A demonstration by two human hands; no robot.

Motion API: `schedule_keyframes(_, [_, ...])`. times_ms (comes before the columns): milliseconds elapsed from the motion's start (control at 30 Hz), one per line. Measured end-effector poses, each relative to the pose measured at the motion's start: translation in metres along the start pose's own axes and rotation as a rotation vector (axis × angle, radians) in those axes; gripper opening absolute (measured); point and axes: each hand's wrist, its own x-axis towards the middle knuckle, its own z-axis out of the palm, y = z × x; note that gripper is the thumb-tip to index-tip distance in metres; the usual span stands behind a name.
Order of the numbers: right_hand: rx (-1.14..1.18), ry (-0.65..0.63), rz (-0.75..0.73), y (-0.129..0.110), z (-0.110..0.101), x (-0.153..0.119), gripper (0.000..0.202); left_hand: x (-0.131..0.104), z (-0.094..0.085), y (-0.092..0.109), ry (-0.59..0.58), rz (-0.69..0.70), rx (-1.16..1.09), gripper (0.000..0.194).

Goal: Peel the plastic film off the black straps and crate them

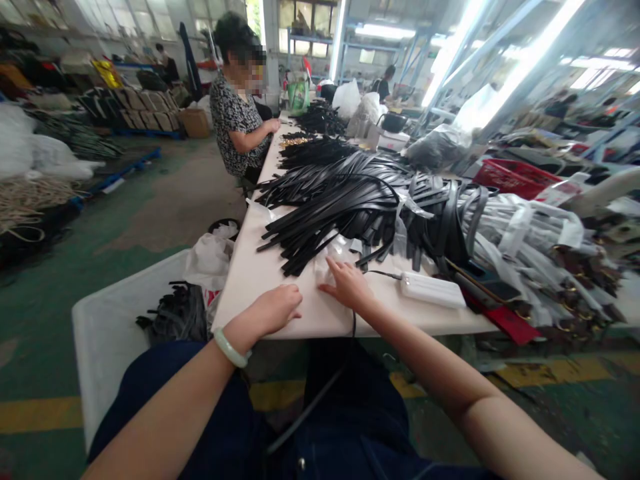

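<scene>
My left hand is closed above the near left part of the white table, fingers curled inward; whatever may be inside them is hidden. My right hand reaches forward with its fingers stretched and apart, at a clear plastic bag lying against the black straps. Whether the fingertips touch the bag I cannot tell. The straps form a large heap of long, flat strips, their ends pointing toward me and to the left. Right of my right hand lies a white rectangular device with a dark cable.
White-wrapped straps with metal fittings pile up at the right, near a red basket. A white bin with dark strips stands by my left leg. A co-worker sits at the table's far left side.
</scene>
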Motion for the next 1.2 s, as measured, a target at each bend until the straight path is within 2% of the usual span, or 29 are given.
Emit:
schedule_keyframes(100, [0.042, 0.034, 0.006, -0.005, 0.009, 0.016, 0.054, 0.005, 0.003, -0.007, -0.005, 0.020, -0.056, 0.015])
schedule_keyframes(200, [0.090, 0.041, -0.015, -0.003, 0.013, 0.033, 0.035, 0.008, 0.001, -0.013, -0.001, -0.030, -0.136, 0.017])
schedule_keyframes(367, [0.134, 0.119, -0.013, -0.003, 0.016, 0.030, 0.034, 0.004, -0.003, -0.017, 0.191, -0.128, -0.149, 0.027])
schedule_keyframes(433, [0.143, 0.157, 0.008, -0.003, 0.015, 0.030, 0.033, 0.002, -0.004, -0.017, 0.233, -0.142, -0.164, 0.025])
schedule_keyframes(567, [0.168, 0.191, 0.041, -0.003, 0.002, 0.044, 0.029, 0.000, -0.006, -0.015, 0.228, -0.177, -0.169, 0.021])
schedule_keyframes(633, [0.226, 0.209, 0.008, -0.010, -0.009, 0.043, 0.025, -0.002, -0.008, -0.013, 0.260, -0.194, -0.211, 0.024])
schedule_keyframes(733, [0.575, 0.235, -0.145, -0.040, -0.026, 0.015, 0.016, -0.008, -0.015, -0.006, 0.382, -0.211, -0.368, 0.044])
schedule_keyframes(800, [0.863, 0.253, -0.209, -0.068, -0.035, -0.017, 0.018, -0.016, -0.021, 0.003, 0.412, -0.159, -0.503, 0.049])
schedule_keyframes(900, [1.150, 0.407, -0.197, -0.105, -0.045, -0.060, 0.012, -0.030, -0.028, 0.017, 0.379, -0.020, -0.690, 0.023])
schedule_keyframes(967, [1.224, 0.489, -0.260, -0.119, -0.052, -0.075, 0.008, -0.041, -0.032, 0.022, 0.361, 0.029, -0.771, 0.019])
schedule_keyframes(1033, [1.204, 0.516, -0.360, -0.121, -0.055, -0.074, 0.016, -0.056, -0.036, 0.022, 0.327, 0.004, -0.801, 0.029])
schedule_keyframes(1100, [1.061, 0.469, -0.395, -0.110, -0.051, -0.061, 0.029, -0.079, -0.041, 0.012, 0.294, -0.109, -0.800, 0.036])
schedule_keyframes(1133, [0.944, 0.407, -0.380, -0.102, -0.045, -0.051, 0.034, -0.094, -0.045, 0.004, 0.294, -0.184, -0.803, 0.040])
schedule_keyframes(1200, [0.654, 0.209, -0.310, -0.080, -0.028, -0.029, 0.047, -0.129, -0.051, -0.016, 0.369, -0.374, -0.768, 0.053])
